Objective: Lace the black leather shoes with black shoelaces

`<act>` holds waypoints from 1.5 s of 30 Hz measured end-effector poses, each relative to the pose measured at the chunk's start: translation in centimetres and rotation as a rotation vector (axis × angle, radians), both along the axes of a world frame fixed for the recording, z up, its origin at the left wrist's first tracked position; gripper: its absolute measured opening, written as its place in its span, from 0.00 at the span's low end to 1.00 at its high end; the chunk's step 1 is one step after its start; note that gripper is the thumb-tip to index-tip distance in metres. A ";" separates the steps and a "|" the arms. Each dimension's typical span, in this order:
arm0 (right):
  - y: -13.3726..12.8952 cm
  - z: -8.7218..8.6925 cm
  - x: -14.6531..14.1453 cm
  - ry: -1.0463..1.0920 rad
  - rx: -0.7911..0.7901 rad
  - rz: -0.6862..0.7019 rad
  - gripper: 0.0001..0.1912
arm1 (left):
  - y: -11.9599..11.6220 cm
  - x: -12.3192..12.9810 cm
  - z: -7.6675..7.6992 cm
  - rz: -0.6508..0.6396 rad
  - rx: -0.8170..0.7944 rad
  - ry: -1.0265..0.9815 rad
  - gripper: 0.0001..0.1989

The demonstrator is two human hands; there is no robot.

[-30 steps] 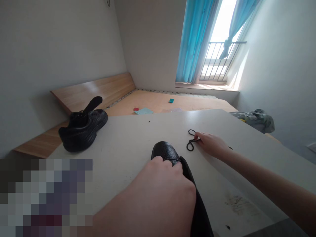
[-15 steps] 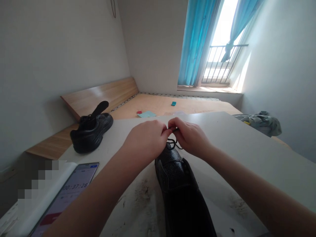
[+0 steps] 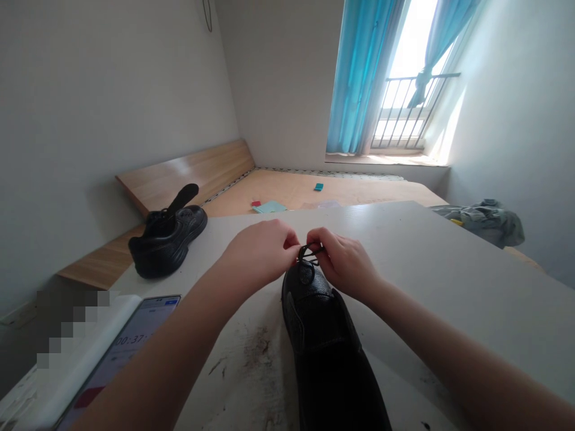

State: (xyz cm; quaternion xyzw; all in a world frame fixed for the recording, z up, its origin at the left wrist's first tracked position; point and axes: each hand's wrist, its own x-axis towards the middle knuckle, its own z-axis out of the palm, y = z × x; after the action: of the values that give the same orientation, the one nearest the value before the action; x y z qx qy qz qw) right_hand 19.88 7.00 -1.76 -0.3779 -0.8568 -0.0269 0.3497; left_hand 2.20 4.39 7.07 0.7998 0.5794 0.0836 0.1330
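On the white table (image 3: pixel 431 257), leftmost, a phone (image 3: pixel 155 314) lay partly hidden by the left forearm (image 3: pixel 197 329), near one black shoe (image 3: pixel 164 248). The left hand (image 3: pixel 265 248) and right hand (image 3: pixel 348 260) pinched a dark lace (image 3: pixel 301 252) over a second shoe (image 3: pixel 314 314), mid-table. Behind were one bed (image 3: pixel 359 190), two blue curtains (image 3: pixel 357 78), then greyish cloth (image 3: pixel 498 227).

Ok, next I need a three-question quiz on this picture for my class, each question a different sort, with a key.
1. True or false: the right hand rests flat on the windowsill.
2. Fill in: the left forearm partly hides a ____.
3. How many black shoes can be seen? A: one. B: two. C: three.

Key:
1. False; its fingers pinch the black lace.
2. Phone.
3. B.
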 end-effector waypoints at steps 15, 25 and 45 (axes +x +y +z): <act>-0.3 0.3 0.0 0.172 -0.270 0.008 0.08 | 0.8 -0.4 -0.9 -0.084 -0.086 -0.070 0.17; 1.5 0.5 0.6 0.665 -1.034 0.185 0.20 | 0.8 -0.7 -0.7 0.221 0.261 0.224 0.16; -0.2 0.1 -0.7 1.164 -1.071 0.459 0.13 | 1.8 1.7 -3.7 -0.104 0.158 -0.653 0.15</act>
State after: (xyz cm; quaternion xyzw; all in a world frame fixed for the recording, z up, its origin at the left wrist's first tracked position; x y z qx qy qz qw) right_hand 19.15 6.85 -1.61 -0.2625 -0.4911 0.6578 0.5071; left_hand 3.90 6.23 3.38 0.7670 0.4564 0.3730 0.2534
